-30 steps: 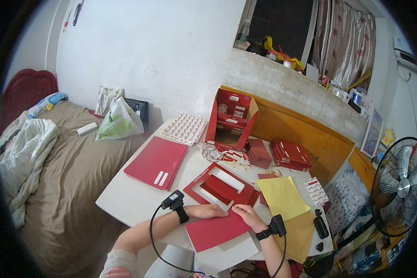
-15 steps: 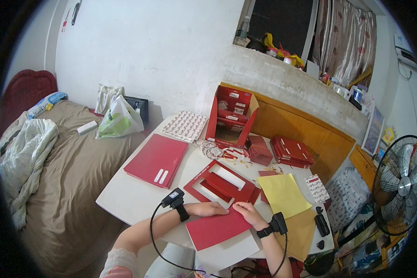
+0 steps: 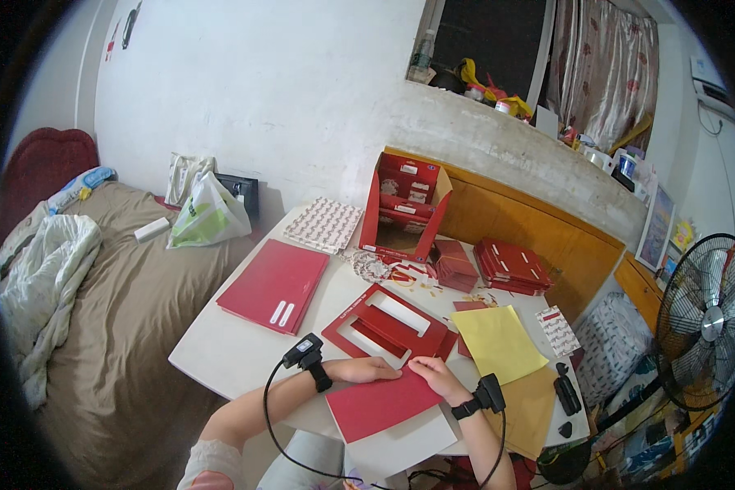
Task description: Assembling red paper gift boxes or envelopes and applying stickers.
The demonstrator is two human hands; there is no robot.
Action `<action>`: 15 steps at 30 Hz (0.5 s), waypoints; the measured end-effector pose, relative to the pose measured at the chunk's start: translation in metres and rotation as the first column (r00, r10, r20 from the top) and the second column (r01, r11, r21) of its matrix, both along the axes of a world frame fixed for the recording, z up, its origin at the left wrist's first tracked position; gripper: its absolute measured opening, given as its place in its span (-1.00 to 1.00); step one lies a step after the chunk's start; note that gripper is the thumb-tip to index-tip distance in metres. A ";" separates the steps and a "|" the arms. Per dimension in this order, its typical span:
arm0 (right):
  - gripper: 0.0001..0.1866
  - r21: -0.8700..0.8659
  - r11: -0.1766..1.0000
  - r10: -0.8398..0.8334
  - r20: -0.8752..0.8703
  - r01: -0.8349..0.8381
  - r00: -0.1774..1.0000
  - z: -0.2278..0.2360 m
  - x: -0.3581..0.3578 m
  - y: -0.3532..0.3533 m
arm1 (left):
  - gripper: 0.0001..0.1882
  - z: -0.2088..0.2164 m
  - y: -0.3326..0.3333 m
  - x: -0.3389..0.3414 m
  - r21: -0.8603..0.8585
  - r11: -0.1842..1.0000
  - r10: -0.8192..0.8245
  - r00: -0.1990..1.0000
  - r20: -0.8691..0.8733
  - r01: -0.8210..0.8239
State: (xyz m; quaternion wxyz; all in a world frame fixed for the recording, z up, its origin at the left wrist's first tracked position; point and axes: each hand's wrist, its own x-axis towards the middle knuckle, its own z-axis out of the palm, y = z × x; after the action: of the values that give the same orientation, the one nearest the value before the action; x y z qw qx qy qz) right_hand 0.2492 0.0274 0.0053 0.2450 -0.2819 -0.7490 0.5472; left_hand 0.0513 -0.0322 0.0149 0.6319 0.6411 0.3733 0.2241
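Observation:
A red cardboard piece lies before me on the white table. Its far part is a red panel (image 3: 400, 327) with cut-out windows, and its near part is a plain red panel (image 3: 384, 404) reaching the table's near edge. My left hand (image 3: 366, 371) is closed with its fingertips at the card's edge where the two parts meet. Close beside it, my right hand (image 3: 435, 377) is pinched on the same edge. Whether the two parts are one sheet is hidden by the hands. Both wrists wear black strapped devices with cables.
Flat red sheets (image 3: 276, 286) lie at the left, a patterned white stack (image 3: 323, 224) behind them. An open red box (image 3: 406, 208) stands at the back beside red stacks (image 3: 512, 266). Yellow paper (image 3: 500, 345) lies right; a fan (image 3: 710, 323) stands beyond.
The view has shifted very slightly. Both hands keep their places at the card's edge, and nothing else has visibly moved.

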 end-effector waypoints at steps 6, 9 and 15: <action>-0.78 -0.028 1.000 -0.006 0.008 0.006 1.000 -0.002 0.001 0.001 | -0.56 0.009 -0.004 0.001 -0.038 0.999 0.008 1.000 -0.014 -0.008; -0.76 -0.052 0.999 -0.014 0.002 0.014 1.000 0.003 -0.001 -0.003 | -0.56 0.004 -0.003 0.000 -0.039 0.999 0.007 1.000 0.002 -0.007; -0.75 -0.070 0.997 -0.024 -0.021 0.022 0.999 0.002 0.001 -0.002 | -0.58 0.014 -0.007 0.003 -0.022 1.000 0.012 1.000 -0.024 -0.013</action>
State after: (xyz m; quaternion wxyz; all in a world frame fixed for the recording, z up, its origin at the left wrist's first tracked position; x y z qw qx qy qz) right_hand 0.2504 0.0258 0.0072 0.2497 -0.2928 -0.7234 0.5732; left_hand 0.0543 -0.0395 0.0286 0.6330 0.6344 0.3874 0.2162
